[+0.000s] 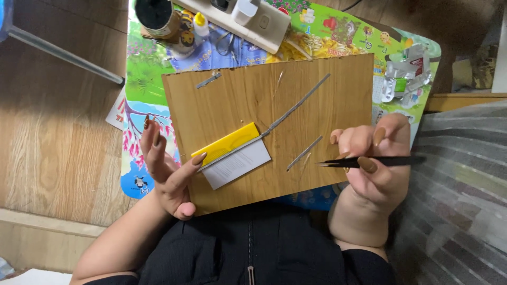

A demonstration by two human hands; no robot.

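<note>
Your right hand fingers pinch black tweezers, tips aimed at the wooden board. Your left hand, fingers wide, steadies the board's edge beside the yellow card.

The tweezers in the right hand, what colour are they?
Black, seen from the head camera: the tweezers are pinched in the right hand.

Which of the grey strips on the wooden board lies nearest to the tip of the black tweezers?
The short grey strip just left of the tweezers in the right hand. The long diagonal strip lies higher, and the small piece is at the far corner.
</note>
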